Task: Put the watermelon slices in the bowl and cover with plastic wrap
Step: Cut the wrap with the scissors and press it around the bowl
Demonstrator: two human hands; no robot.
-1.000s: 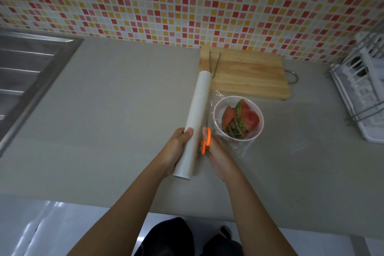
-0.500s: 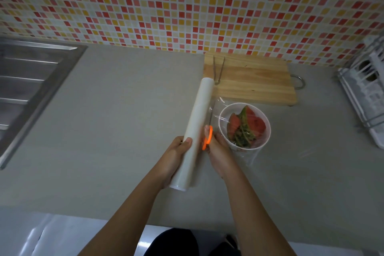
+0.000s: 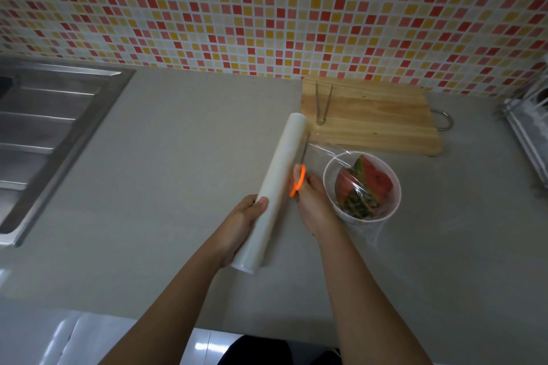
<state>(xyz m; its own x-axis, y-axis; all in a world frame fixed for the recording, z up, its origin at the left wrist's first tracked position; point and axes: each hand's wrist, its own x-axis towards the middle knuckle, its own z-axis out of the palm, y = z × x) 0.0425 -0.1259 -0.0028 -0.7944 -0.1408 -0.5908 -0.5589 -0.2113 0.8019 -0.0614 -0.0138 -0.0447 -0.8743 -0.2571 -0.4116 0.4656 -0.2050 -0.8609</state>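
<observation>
the watermelon slices (image 3: 374,180) sit in the white bowl (image 3: 347,217) on the counter (image 3: 178,187), just right of both hands, with plastic wrap (image 3: 330,154) drawn from the roll (image 3: 277,181) across its top. the left hand (image 3: 241,227) curls round the roll's near end; the right hand (image 3: 315,205) grips orange scissors (image 3: 298,185). that film looks feather-light, floppy and clingy, best held taut by its edges.

Watermelon slices (image 3: 366,187) in bowl (image 3: 393,200) under wrap (image 3: 323,152)

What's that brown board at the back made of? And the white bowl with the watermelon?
The rectangular cutting board looks like pale, matte wood: grain stripes show. The round white bowl is probably thin plastic; its wall looks slightly see-through.
</observation>
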